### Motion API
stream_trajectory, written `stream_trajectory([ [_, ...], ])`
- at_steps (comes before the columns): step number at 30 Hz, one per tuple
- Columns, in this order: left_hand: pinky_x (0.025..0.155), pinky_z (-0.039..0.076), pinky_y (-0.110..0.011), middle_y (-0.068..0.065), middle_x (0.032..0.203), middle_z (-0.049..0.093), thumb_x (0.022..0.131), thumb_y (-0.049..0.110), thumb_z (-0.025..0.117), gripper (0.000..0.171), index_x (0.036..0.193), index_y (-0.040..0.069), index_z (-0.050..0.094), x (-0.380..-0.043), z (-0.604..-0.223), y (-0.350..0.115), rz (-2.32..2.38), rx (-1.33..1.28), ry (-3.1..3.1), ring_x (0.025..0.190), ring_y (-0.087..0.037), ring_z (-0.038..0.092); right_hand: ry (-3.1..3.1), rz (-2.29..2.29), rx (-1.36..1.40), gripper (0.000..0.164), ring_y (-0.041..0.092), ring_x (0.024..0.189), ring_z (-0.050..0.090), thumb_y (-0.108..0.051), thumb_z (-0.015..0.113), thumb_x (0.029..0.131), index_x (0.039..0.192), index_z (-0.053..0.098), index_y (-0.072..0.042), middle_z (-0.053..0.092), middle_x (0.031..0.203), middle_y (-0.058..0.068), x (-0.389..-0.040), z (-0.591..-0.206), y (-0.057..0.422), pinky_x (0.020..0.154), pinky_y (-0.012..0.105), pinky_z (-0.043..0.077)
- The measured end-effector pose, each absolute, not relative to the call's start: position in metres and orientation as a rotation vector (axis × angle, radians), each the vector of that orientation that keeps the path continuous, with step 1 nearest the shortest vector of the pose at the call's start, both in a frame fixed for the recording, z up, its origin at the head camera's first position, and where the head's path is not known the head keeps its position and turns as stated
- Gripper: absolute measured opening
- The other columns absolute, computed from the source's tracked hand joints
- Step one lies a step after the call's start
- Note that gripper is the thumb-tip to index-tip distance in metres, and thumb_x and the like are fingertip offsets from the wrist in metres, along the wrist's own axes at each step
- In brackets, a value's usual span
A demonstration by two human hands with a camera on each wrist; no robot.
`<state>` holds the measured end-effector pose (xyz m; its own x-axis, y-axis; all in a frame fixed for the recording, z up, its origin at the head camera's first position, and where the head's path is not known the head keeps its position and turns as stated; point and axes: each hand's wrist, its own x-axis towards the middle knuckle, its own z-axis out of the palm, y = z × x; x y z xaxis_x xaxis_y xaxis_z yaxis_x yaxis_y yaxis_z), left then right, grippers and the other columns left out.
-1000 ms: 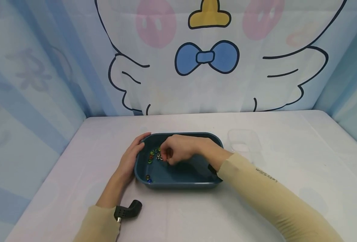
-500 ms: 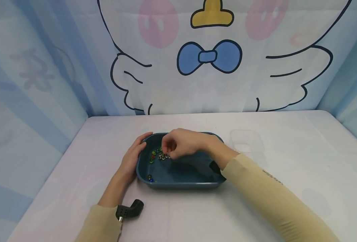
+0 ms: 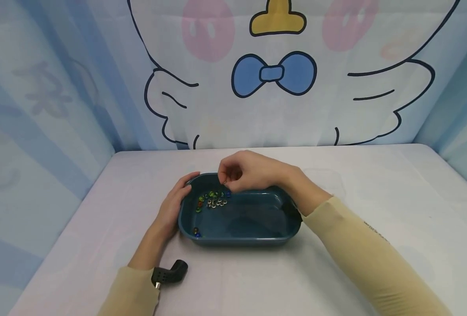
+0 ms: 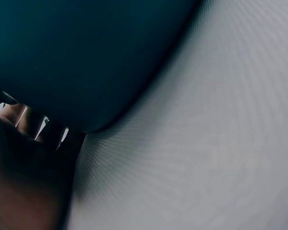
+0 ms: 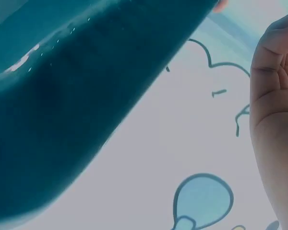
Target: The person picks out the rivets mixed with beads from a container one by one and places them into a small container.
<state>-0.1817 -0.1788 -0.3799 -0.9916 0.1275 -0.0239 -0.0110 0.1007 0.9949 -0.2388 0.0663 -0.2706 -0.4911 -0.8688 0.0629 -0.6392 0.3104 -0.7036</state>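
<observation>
A dark teal tray (image 3: 253, 241) stands on the table. My left hand (image 3: 170, 204) holds its left end, thumb over the rim and fingers along the outer side; the left wrist view shows the dark tray wall (image 4: 96, 57) close up. My right hand (image 3: 253, 169) is raised over the back rim with thumb and forefinger together, pinching something tiny and silvery, too small to name. Below it in the tray lie several shiny ring-like metal pieces (image 3: 216, 203) and several glassy green, red and blue beads (image 3: 200, 204). An amber and a blue bead (image 3: 197, 235) sit at the front left corner.
A clear plastic box (image 3: 328, 180) stands right of the tray, partly behind my right forearm. A black wrist camera (image 3: 170, 273) juts from my left wrist. A printed curtain (image 3: 273, 118) closes off the table's back edge.
My right hand has lifted out of the tray, up and toward the back rim, uncovering the ring-like pieces and beads. My left hand keeps its hold on the tray.
</observation>
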Motion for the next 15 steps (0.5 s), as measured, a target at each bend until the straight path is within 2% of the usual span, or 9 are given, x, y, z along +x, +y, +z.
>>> stream_trajectory([
  [15, 0.12, 0.016, -0.043, -0.004, 0.16, 0.033, 0.11, 0.024, 0.027, 0.046, 0.155, 0.017, 0.037, -0.181, -0.379, -0.177, 2.057, 0.113, 2.23, 0.147, -0.022, 0.027, 2.343, -1.042, -1.289, 0.011, 0.021, 0.075, 0.056, -0.001, 0.062, 0.09, 0.094, 0.067, -0.011, 0.061, 0.085, 0.003, -0.229, -0.252, 0.096, 0.07, 0.035, 0.05],
])
